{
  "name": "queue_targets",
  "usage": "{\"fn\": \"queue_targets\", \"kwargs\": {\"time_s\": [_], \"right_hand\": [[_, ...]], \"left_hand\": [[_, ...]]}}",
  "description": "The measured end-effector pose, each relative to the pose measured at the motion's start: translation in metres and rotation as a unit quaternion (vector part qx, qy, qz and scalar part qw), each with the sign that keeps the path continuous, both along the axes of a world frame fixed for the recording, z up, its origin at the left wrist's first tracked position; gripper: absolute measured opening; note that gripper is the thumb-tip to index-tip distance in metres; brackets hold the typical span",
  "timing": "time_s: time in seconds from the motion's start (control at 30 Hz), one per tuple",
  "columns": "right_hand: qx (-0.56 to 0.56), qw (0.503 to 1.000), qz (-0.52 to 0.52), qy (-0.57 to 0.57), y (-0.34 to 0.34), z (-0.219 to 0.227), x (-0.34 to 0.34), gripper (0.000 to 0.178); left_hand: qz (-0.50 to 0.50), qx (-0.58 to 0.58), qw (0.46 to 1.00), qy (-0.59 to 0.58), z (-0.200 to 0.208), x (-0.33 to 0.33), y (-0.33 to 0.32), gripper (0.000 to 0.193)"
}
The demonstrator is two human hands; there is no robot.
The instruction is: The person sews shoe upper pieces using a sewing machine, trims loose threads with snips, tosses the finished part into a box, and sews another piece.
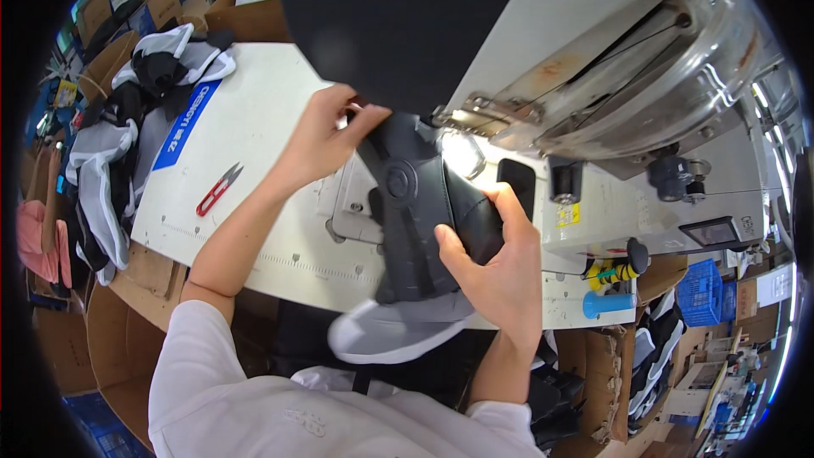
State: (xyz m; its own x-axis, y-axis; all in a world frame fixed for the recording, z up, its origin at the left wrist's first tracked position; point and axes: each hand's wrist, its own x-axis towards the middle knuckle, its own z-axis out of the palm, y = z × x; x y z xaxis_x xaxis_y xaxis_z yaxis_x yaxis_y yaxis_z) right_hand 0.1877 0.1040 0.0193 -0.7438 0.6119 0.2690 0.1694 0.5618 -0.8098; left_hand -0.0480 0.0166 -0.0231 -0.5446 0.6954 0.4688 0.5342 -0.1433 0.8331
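Observation:
A black moulded piece (409, 233) with a round raised disc and a soft grey and white end stands up against the sewing machine (585, 110). My left hand (326, 137) pinches its upper edge, close to the lit sewing area; the fingertips partly cover what they grip. On the other side, my right hand (502, 276) holds the piece's curved flank, thumb on the near face and fingers around the edge. The grey end hangs over the table's near edge. A dark panel in front of the machine head hides the needle.
Red-handled thread snips (219, 190) lie on the white table (263, 102) to the left. A heap of grey, black and white pieces (106, 161) covers its far left side. At right are a blue thread cone (609, 304), a blue crate (700, 293) and a cardboard box (585, 373).

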Motion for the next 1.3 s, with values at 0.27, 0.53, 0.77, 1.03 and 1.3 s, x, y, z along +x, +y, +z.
{"fn": "queue_targets", "kwargs": {"time_s": [0.27,0.53,0.77,1.03,1.3], "right_hand": [[0.421,0.896,0.133,-0.042,-0.071,-0.090,-0.013,0.013],[0.431,0.884,0.173,-0.052,-0.096,-0.110,-0.023,0.012],[0.442,0.878,0.171,-0.068,-0.100,-0.107,-0.021,0.014],[0.390,0.902,0.174,-0.062,-0.092,-0.101,-0.018,0.018],[0.055,0.991,0.111,0.057,-0.053,-0.041,0.018,0.020]], "left_hand": [[0.378,-0.273,0.828,0.312,-0.084,-0.030,-0.178,0.020],[0.280,-0.178,0.943,0.020,-0.084,0.035,-0.177,0.021],[0.140,-0.218,0.931,0.259,-0.052,0.073,-0.167,0.028],[0.143,-0.166,0.916,0.337,-0.032,0.073,-0.159,0.031],[0.153,0.043,0.973,0.169,-0.026,0.088,-0.130,0.038]]}}
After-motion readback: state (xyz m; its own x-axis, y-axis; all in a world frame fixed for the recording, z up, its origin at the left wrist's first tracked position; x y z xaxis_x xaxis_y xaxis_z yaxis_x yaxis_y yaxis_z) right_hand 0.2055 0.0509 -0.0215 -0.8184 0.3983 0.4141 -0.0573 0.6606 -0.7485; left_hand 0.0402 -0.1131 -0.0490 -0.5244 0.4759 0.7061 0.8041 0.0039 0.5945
